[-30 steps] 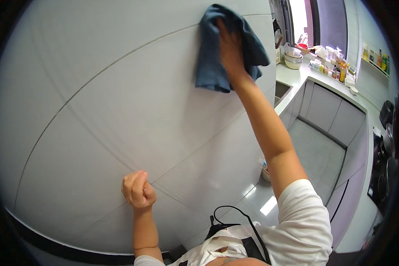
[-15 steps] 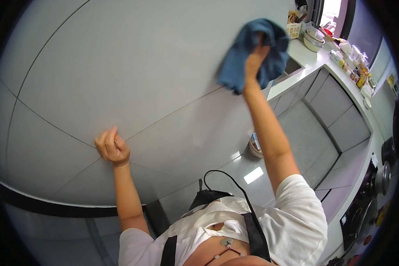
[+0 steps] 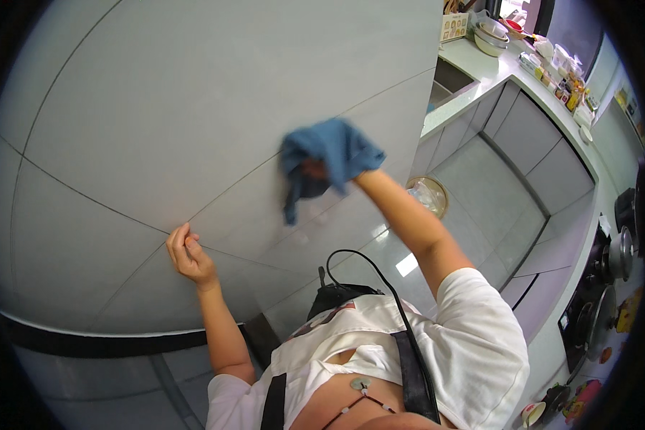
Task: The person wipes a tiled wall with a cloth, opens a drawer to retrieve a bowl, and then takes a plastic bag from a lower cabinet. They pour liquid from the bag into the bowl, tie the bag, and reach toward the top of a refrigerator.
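Mainly, a large, smooth wall of pale grey panels with thin dark joint lines (image 3: pixel 215 93) is filling the left and middle of the view. To the right, a white, shiny countertop (image 3: pixel 469 63) is running above flat grey cabinets (image 3: pixel 523 125). Smaller than these, a round, beige bin with a clear plastic liner (image 3: pixel 445 202) is standing on the floor, beyond the right forearm.

In front of the wall, near the centre, a blue, matte fabric cloth (image 3: pixel 337 147) is lying bunched over the right hand (image 3: pixel 314 170), with one loose tail hanging at its lower left. The cloth is looking light, limp and not fragile, so I am judging that a gathered grip at its middle, with the corners tucked in, would suit it best. The right hand is seemingly grasping it from below, though blur is hiding the fingers. The left hand (image 3: pixel 191 258), bare, is curling its fingers loosely close to the wall; whether it is pinching something small or touching the surface, I cannot tell.
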Demonstrator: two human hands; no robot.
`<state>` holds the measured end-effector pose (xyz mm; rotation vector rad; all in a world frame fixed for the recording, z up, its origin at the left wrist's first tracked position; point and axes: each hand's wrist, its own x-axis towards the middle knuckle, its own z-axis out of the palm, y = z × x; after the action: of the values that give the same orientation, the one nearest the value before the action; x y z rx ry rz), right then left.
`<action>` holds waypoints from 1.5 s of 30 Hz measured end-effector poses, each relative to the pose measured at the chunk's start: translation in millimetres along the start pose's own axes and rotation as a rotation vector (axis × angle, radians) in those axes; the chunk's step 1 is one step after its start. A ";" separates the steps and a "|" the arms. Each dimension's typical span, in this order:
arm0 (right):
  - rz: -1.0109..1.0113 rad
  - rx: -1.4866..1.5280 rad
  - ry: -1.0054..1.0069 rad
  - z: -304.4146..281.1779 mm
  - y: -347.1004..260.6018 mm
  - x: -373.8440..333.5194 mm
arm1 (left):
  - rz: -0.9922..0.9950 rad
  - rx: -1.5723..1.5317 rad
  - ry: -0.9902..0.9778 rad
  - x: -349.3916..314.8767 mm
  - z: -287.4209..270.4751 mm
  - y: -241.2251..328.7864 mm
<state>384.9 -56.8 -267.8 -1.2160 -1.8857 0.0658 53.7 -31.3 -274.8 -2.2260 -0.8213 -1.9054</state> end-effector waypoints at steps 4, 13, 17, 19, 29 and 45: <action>0.175 -0.223 0.640 -59.9 67.5 -14.5 | -0.163 -0.036 -0.009 -26.8 -6.2 -13.5; 0.579 -0.667 0.731 79.7 92.3 -44.4 | -0.359 -0.051 -0.037 -55.4 -8.9 -22.6; 0.478 -0.479 -0.188 171.2 0.4 -42.7 | -0.377 -0.124 -0.080 -57.5 -5.8 -16.9; 0.097 0.168 -0.467 162.2 -48.3 -21.1 | -0.369 -0.179 -0.074 -59.9 -3.8 -13.5; 0.311 0.510 0.515 81.2 17.3 1.5 | -0.424 -0.206 -0.030 -74.8 -34.5 -31.6; 0.025 -0.503 -0.227 118.5 -9.8 -103.6 | -0.634 -0.392 -0.203 -104.6 6.0 -15.7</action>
<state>312.3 -95.5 -402.3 -1.6222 -2.1603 -0.2847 44.3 -50.3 -378.6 -2.6473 -1.4382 -2.2839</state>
